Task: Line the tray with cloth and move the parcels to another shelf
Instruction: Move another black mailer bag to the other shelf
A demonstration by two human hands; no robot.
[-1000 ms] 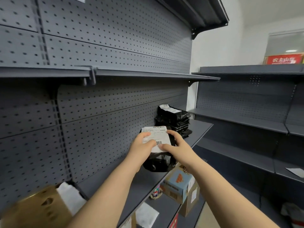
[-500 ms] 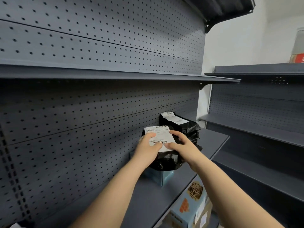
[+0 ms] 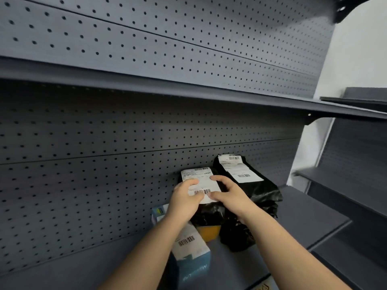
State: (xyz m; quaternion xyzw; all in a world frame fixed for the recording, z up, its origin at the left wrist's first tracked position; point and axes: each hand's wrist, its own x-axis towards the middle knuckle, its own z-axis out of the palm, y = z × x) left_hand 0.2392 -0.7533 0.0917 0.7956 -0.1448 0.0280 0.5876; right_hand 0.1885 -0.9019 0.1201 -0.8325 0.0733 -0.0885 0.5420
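Observation:
A black plastic parcel (image 3: 207, 212) with a white shipping label sits between both my hands. My left hand (image 3: 185, 200) grips its left side, thumb on the label. My right hand (image 3: 229, 194) grips its right side. The parcel hovers low over a blue and white box (image 3: 191, 250) and a yellow item (image 3: 209, 232) on the grey shelf (image 3: 303, 214). Right behind it, a stack of black parcels (image 3: 251, 204) with a labelled one on top rests on the same shelf. No tray or cloth is in view.
The dark pegboard back panel (image 3: 104, 174) runs behind the shelf. Another shelf board (image 3: 188, 95) overhangs close above. A second shelving unit (image 3: 356, 185) stands at the right, at an angle.
The view has closed in on the shelf. Both hands carried the black parcel toward the stack; the blue and white box and yellow item beneath it have come into view.

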